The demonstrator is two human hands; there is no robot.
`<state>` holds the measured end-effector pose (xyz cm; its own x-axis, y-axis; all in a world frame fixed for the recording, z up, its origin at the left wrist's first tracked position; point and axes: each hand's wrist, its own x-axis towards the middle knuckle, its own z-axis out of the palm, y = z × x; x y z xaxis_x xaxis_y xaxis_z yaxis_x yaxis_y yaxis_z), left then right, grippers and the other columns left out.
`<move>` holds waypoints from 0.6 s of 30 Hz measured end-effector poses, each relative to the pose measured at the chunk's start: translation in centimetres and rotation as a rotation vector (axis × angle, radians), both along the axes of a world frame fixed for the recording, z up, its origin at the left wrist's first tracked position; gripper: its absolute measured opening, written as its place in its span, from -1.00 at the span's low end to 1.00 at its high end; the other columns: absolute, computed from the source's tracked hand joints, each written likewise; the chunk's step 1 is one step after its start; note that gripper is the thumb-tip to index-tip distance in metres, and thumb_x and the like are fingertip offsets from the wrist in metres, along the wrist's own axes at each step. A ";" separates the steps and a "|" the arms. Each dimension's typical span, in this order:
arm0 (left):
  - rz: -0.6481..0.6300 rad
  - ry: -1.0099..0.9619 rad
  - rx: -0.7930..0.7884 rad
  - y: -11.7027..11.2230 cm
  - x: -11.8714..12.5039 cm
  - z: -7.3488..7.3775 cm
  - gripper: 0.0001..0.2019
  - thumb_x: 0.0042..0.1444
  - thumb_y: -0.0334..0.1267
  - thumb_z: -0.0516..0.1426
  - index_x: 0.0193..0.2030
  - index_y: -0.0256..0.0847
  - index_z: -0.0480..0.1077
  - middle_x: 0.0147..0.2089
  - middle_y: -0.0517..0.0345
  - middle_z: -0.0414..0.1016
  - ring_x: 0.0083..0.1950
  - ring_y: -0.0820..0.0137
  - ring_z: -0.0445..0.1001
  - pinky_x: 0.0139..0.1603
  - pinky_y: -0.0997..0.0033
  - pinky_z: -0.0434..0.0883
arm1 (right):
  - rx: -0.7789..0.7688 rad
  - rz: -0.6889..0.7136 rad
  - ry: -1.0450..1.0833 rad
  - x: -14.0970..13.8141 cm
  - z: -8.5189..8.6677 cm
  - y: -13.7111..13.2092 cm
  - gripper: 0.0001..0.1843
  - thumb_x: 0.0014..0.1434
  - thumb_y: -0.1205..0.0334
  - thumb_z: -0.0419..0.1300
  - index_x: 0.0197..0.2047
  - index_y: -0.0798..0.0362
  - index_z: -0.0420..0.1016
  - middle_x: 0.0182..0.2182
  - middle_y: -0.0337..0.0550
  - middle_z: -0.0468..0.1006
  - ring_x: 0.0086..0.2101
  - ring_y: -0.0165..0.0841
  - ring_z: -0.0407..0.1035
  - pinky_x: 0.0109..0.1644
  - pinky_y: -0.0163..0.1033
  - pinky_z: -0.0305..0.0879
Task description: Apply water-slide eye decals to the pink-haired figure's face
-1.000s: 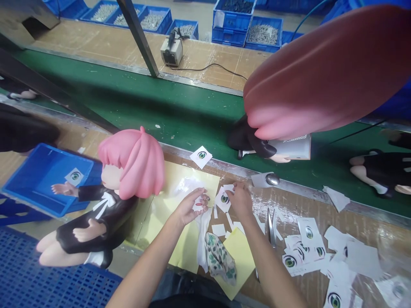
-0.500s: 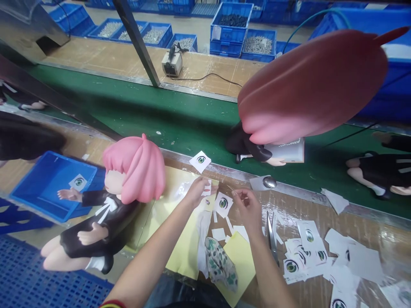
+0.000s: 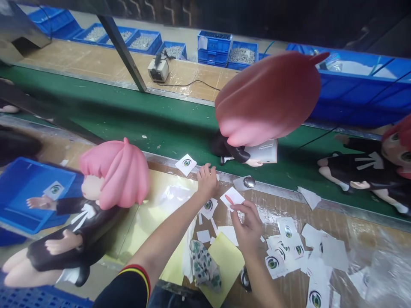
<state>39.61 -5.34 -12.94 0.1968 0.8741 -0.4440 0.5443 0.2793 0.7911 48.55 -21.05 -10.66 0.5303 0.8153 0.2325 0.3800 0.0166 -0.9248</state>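
Note:
My right hand [image 3: 248, 224] pinches a small white paper decal with a red mark [image 3: 236, 196] by its lower edge, above the bench. My left hand [image 3: 207, 183] is open at the bench's metal edge, fingers apart and slightly bent; a white scrap shows beside it. Just left of those fingers lies an eye decal [image 3: 186, 163]. Another eye decal [image 3: 209, 206] sits below my left wrist. A round metal lid-like piece [image 3: 249, 182] rests on white paper beyond my right hand. Scissors [image 3: 245, 280] are mostly hidden behind my right forearm.
A pink-haired figure [image 3: 118, 175] without painted eyes lies at left beside a blue bin [image 3: 19, 184]. Another figure [image 3: 266, 102] stands on the green conveyor [image 3: 167, 124]. Cut eye decals [image 3: 289, 231] are scattered at right. A patterned cloth [image 3: 205, 267] lies near me.
My left hand has let go of the red-marked paper and moved toward the metal edge. My right hand now holds that paper. The view has shifted right.

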 end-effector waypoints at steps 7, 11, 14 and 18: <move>0.140 -0.326 -0.157 -7.7 -7.2 10.9 -0.60 0.25 0.15 0.09 -0.33 -0.18 0.36 -0.32 0.05 0.45 -0.29 0.28 0.47 -0.21 0.29 0.45 | -0.005 0.256 0.128 -2.3 3.8 -1.1 -0.89 0.33 0.23 0.15 -0.19 -0.05 0.52 -0.22 -0.09 0.51 -0.09 -0.24 0.46 -0.11 -0.19 0.44; 0.297 -0.417 -0.122 -13.0 -13.6 16.9 -0.46 0.02 0.32 0.24 -0.36 -0.19 0.35 -0.40 0.08 0.45 -0.39 0.38 0.43 -0.32 0.38 0.44 | 0.043 0.540 0.145 -7.8 8.1 -1.2 -0.86 0.32 0.21 0.15 -0.26 -0.07 0.54 -0.27 -0.12 0.52 -0.25 -0.28 0.49 -0.27 -0.25 0.43; 0.404 -0.360 -0.004 -14.9 -20.9 20.1 -0.48 0.01 0.29 0.27 -0.38 -0.21 0.43 -0.42 0.04 0.50 -0.40 0.38 0.44 -0.34 0.41 0.43 | 0.078 0.600 0.141 -14.1 11.1 -2.0 -0.84 0.34 0.20 0.14 -0.16 -0.11 0.56 -0.18 -0.08 0.52 -0.17 -0.24 0.49 -0.14 -0.18 0.45; 0.580 -0.150 0.215 -14.8 -35.7 23.1 -0.51 -0.02 0.25 0.30 -0.32 -0.21 0.54 -0.41 0.09 0.53 -0.40 0.38 0.44 -0.34 0.42 0.42 | 0.142 0.536 0.156 -22.3 13.0 -4.5 -0.82 0.35 0.21 0.12 -0.07 -0.12 0.54 -0.11 -0.02 0.51 -0.08 -0.18 0.47 0.00 -0.05 0.44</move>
<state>3.93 -20.14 10.13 -0.2889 0.9239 -0.2508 0.2310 0.3215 0.9183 26.27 -25.55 2.39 0.0885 0.9462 0.3113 0.1433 0.2972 -0.9440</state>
